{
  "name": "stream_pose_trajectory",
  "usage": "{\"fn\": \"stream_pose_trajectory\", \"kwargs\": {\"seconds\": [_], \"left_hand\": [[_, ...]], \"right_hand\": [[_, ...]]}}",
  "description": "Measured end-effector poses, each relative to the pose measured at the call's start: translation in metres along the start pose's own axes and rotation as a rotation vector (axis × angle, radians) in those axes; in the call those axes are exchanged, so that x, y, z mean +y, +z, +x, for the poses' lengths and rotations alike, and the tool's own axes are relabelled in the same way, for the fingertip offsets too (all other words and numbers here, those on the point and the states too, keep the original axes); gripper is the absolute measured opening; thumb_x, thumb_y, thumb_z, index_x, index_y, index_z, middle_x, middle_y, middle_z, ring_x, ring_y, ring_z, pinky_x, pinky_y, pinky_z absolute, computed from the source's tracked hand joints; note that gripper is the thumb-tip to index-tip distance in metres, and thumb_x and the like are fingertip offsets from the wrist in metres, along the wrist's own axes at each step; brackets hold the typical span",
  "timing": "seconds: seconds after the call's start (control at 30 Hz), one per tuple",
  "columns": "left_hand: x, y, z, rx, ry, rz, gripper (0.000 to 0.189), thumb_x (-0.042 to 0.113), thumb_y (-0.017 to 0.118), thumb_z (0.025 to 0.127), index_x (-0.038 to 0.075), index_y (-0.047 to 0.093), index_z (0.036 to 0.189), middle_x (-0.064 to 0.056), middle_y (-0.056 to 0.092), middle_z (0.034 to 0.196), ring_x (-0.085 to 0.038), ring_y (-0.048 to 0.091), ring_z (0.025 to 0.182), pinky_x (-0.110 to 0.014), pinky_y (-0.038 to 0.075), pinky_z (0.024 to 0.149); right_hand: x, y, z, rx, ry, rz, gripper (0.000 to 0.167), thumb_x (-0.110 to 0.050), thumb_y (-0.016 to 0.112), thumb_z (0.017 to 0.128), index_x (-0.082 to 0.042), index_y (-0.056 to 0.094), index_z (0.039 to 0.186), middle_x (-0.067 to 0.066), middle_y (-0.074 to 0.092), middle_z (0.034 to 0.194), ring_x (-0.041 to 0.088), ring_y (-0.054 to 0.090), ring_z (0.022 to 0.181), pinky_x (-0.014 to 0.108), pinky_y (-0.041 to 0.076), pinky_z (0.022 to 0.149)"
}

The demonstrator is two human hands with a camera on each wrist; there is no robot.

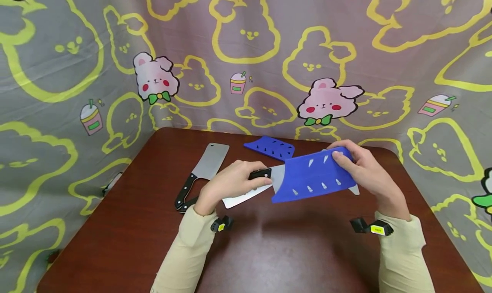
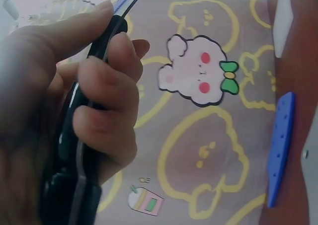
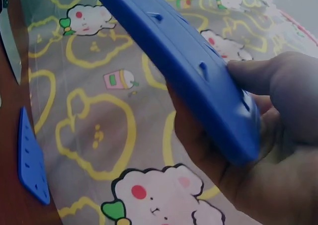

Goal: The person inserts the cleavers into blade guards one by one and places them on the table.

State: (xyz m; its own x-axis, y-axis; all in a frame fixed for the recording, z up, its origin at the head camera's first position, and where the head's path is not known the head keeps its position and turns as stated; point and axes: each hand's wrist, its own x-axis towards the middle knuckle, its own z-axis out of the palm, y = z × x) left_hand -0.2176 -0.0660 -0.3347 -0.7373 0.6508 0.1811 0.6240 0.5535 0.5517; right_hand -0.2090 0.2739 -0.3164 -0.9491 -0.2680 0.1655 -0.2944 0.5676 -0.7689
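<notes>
Knife (image 1: 275, 176) is up over the table (image 1: 115, 224), right of middle, handle to the left, blade mostly inside a blue sheath (image 1: 313, 175). You can see a strip of bare metal between handle and sheath mouth, and pale metal showing through the slots in the sheath face.

Your left hand (image 1: 230, 181) has the black handle: fingers wrapped round it, confirmed in the left wrist view, thumb lying along it toward the blade. Your right hand (image 1: 360, 168) grips the sheath at its right end, thumb on the face toward you, fingers behind. Both grips are loaded, neither released.

Far sheath (image 1: 270, 147), also blue, lies on the table beyond the held one and a bit left; its slots read dark. Cleaver (image 1: 212, 161) lies flat at left, blade to the far side, black handle toward you, hole at the far corner. Pale blade (image 1: 235, 200) is on the table under your left hand, partly hidden. Another handle (image 1: 190, 205) shows just left of your left wrist. Pale tip (image 1: 354, 189) peeks out below your right hand; can't tell what it belongs to.

You've got cream sleeves (image 1: 401, 256) and a camera on each wrist. Printed curtain (image 1: 250, 41) stands behind the table.
</notes>
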Motion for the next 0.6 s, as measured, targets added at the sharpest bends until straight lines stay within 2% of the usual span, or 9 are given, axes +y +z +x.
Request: {"fn": "stream_pose_trajectory", "kwargs": {"seconds": [0.2,0.33,0.43,0.53,0.6], "left_hand": [[-0.014,0.011,0.006,-0.16,-0.103,-0.047,0.023,0.039,0.062,0.096,0.018,0.063,0.106,0.006,0.062,0.076,-0.011,0.064,0.058,-0.025,0.047,0.061],[-0.022,0.021,0.01,-0.252,-0.116,0.002,0.016,0.034,0.062,0.096,0.018,0.063,0.098,0.004,0.065,0.079,-0.013,0.068,0.063,-0.025,0.046,0.065],[-0.026,0.029,0.013,-0.304,-0.116,0.077,0.018,0.031,0.064,0.096,0.017,0.06,0.085,0.003,0.062,0.073,-0.008,0.061,0.06,-0.023,0.042,0.061],[-0.026,0.037,0.016,-0.35,-0.112,0.153,0.019,0.03,0.065,0.095,0.017,0.058,0.083,0.004,0.054,0.067,-0.007,0.048,0.06,-0.022,0.037,0.059],[-0.025,0.043,0.018,-0.376,-0.115,0.174,0.017,0.028,0.066,0.094,0.016,0.059,0.084,0.006,0.05,0.067,-0.008,0.045,0.06,-0.022,0.036,0.058]], "right_hand": [[0.009,0.003,0.006,-0.142,0.027,-0.146,0.04,-0.033,0.053,0.101,-0.012,0.049,0.136,0.018,0.06,0.114,0.022,0.068,0.083,0.03,0.057,0.069],[0.019,0.007,0.01,-0.21,0.014,-0.238,0.035,-0.031,0.057,0.099,-0.014,0.054,0.13,0.013,0.06,0.108,0.02,0.064,0.084,0.03,0.055,0.07],[0.029,0.013,0.011,-0.278,0.005,-0.262,0.029,-0.032,0.057,0.099,-0.017,0.059,0.123,0.008,0.062,0.104,0.02,0.061,0.088,0.031,0.053,0.071],[0.041,0.017,0.012,-0.396,0.02,-0.235,0.028,-0.032,0.056,0.099,-0.016,0.06,0.122,0.006,0.064,0.104,0.021,0.06,0.092,0.031,0.055,0.071],[0.049,0.018,0.012,-0.472,0.041,-0.202,0.027,-0.031,0.056,0.099,-0.015,0.061,0.122,0.007,0.065,0.106,0.023,0.061,0.095,0.03,0.057,0.071]]}}
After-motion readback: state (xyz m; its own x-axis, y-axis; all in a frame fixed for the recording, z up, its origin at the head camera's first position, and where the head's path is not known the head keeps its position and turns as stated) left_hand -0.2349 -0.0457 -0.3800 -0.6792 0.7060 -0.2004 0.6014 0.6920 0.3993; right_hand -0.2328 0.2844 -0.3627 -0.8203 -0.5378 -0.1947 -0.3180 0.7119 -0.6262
